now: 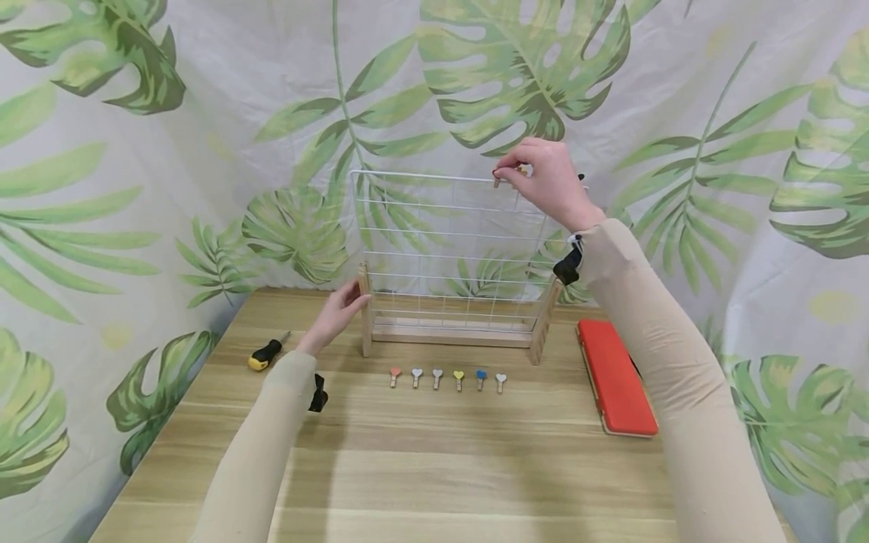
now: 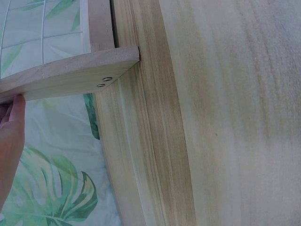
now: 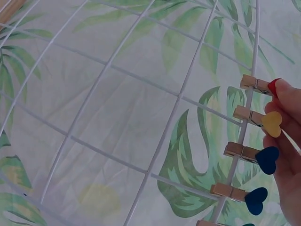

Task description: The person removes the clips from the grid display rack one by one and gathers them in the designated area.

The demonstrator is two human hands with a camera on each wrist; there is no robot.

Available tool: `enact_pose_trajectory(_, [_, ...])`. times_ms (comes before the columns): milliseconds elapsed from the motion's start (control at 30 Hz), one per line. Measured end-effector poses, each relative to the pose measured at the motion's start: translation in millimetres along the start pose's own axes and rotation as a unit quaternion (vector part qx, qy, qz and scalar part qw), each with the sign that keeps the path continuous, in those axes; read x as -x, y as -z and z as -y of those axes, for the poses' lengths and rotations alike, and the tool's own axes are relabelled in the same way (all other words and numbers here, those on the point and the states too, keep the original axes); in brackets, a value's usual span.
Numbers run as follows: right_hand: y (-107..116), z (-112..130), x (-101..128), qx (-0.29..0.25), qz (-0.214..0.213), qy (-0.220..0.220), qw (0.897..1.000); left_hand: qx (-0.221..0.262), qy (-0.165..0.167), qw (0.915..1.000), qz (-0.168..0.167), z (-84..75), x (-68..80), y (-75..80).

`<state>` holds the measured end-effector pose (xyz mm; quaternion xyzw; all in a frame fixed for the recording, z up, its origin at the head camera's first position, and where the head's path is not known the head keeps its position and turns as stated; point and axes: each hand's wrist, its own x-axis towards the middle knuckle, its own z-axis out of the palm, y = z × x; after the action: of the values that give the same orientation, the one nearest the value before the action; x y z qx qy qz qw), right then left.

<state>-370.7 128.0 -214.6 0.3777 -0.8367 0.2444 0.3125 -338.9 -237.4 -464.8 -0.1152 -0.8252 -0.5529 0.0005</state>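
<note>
The light wooden tabletop [image 1: 434, 467] fills the bottom of the frame. A white wire grid in a wooden stand [image 1: 448, 256] stands in the middle. The left hand [image 1: 336, 313] rests flat-fingered on its left post. The right hand [image 1: 543, 177] pinches a small wooden clip with a red heart [image 3: 257, 84] at the top wire, upper right.

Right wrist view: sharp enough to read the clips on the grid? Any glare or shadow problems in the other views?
Right wrist: white wire grid and heart clips sharp, even light, no glare; right hand cut by frame edge. Head: wide-angle bending at the edges, soft arm shadows on the table. Left wrist: very close, wooden frame foot sharp, left hand slightly soft.
</note>
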Motion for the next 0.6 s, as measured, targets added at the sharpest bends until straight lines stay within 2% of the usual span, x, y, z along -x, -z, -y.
enact_pose_trajectory(133, [-0.7,0.9,0.0,0.01,-0.013,0.002,1.0,-0.01,0.001,0.9999,0.003,-12.5,6.6,0.6])
enact_pose_trajectory(233, [-1.6,0.7,0.5,0.009,-0.022,0.005,1.0,-0.004,0.0,1.0,0.004,-11.0,5.6,0.5])
enact_pose_trajectory(467, [-0.8,2.0,-1.9,0.009,-0.051,0.021,0.998,-0.001,0.009,0.9999,0.009,17.1,-5.3,1.1])
enact_pose_trajectory(600, [2.1,5.9,-3.2,0.006,-0.059,0.017,0.998,-0.003,0.001,1.0,0.005,22.6,-7.3,1.2])
